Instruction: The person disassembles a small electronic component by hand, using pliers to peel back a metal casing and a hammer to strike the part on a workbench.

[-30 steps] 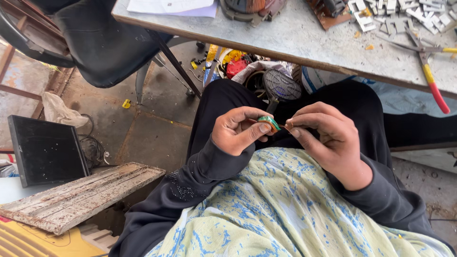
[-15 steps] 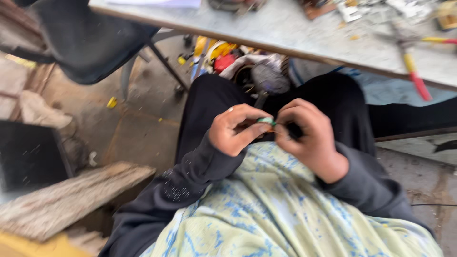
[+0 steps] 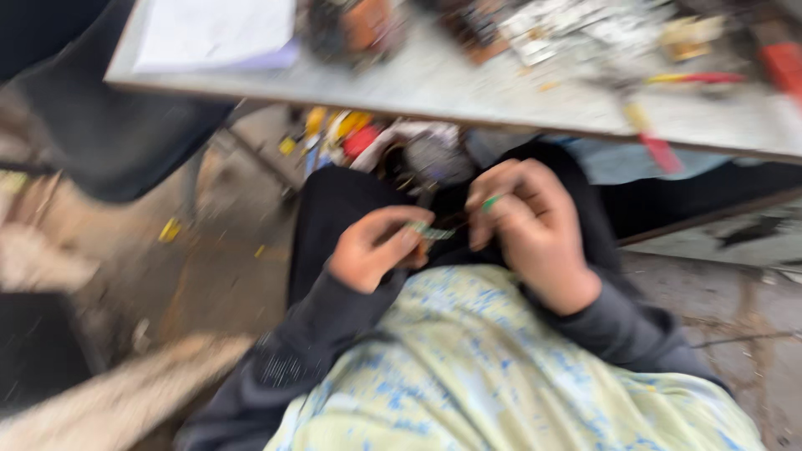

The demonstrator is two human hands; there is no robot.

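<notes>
The picture is blurred by motion. My left hand (image 3: pixel 374 248) pinches one end of a small green part (image 3: pixel 432 231) over my lap. My right hand (image 3: pixel 528 225) is curled close beside it, with a bit of green (image 3: pixel 493 201) showing between its fingers. Whether that is the same piece or a second one I cannot tell. Both hands sit above my dark trousers and a pale yellow cloth with blue marks (image 3: pixel 468 367).
A grey worktable (image 3: pixel 468 92) spans the top, strewn with paper (image 3: pixel 213 33), small parts and red-handled tools (image 3: pixel 697 79). A dark chair (image 3: pixel 109 142) stands at the left. A wooden plank (image 3: pixel 125 392) lies at lower left. Coloured clutter (image 3: pixel 342 134) sits under the table.
The view has swung and blurred. My hands have drawn slightly apart, the right one rising toward the table edge, while the left keeps hold of the green part.
</notes>
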